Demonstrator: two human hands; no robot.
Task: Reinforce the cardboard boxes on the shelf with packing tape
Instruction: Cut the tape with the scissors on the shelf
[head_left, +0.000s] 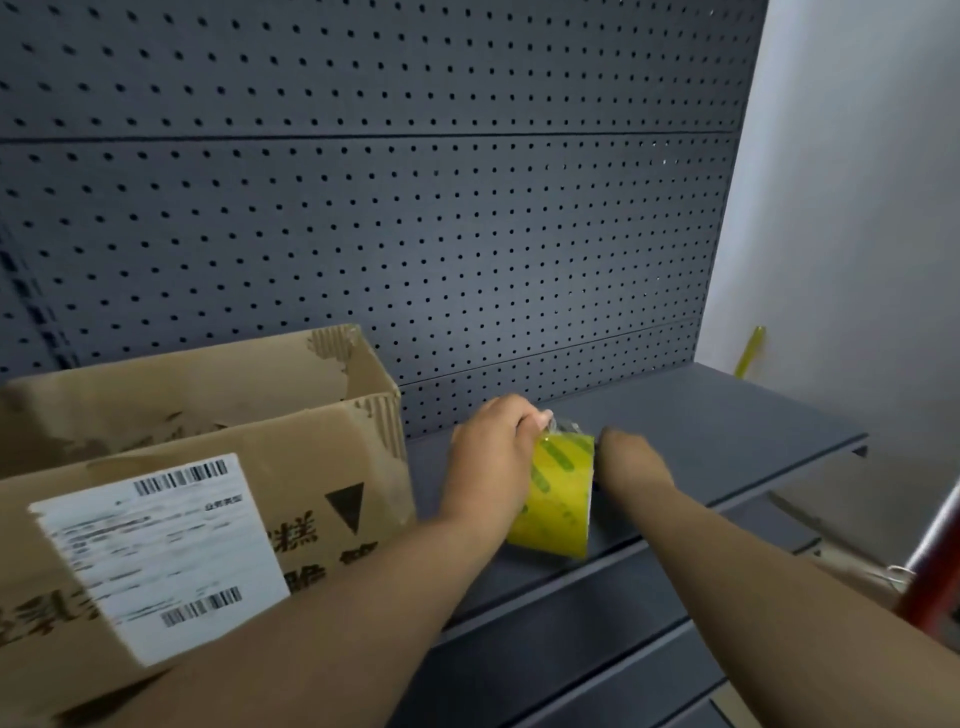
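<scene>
An open cardboard box (208, 467) with torn flaps and a white shipping label (156, 556) stands on the left of the dark grey shelf (701, 415). Just to its right, a yellow-tinted roll of packing tape (558, 499) stands on edge above the shelf. My left hand (493, 457) grips the roll's left side, and its fingertips pinch the loose clear tape end at the top. My right hand (631, 462) is at the roll's right side with fingers curled behind it; its grip is hidden.
A dark pegboard panel (415, 208) rises behind the shelf. A white wall (857, 208) is at the right, with a yellow strip (750, 351) against it. A red post (935, 561) and a lower shelf edge (597, 649) lie at the bottom right.
</scene>
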